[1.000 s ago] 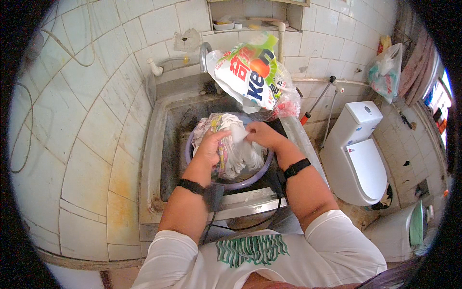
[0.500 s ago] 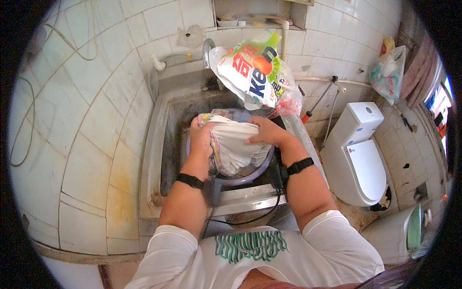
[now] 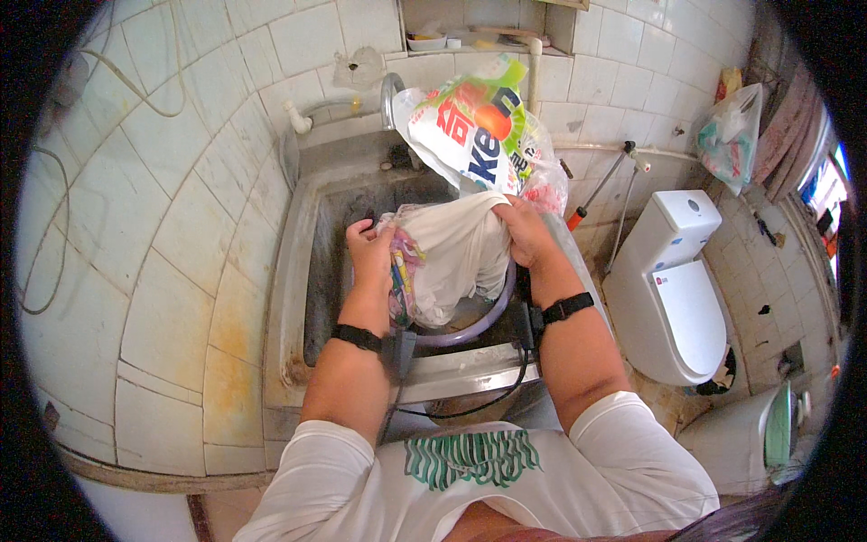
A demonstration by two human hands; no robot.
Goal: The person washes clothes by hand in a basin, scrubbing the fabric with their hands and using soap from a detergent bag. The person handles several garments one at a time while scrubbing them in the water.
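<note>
walls (image 3: 163, 325): pale tile, orange-stained left; niche (image 3: 488, 14): above; toilet (image 3: 691, 312): white, right; bright opening (image 3: 837, 199): far right

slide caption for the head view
Right hand grips pale cloth, left hand at its edge, over a lilac basin

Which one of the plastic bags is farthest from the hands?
The translucent bag high on the right, beside the pinkish cloth. The white printed bag and the clear bag with red marks are both at the sink, near the right hand.
</note>
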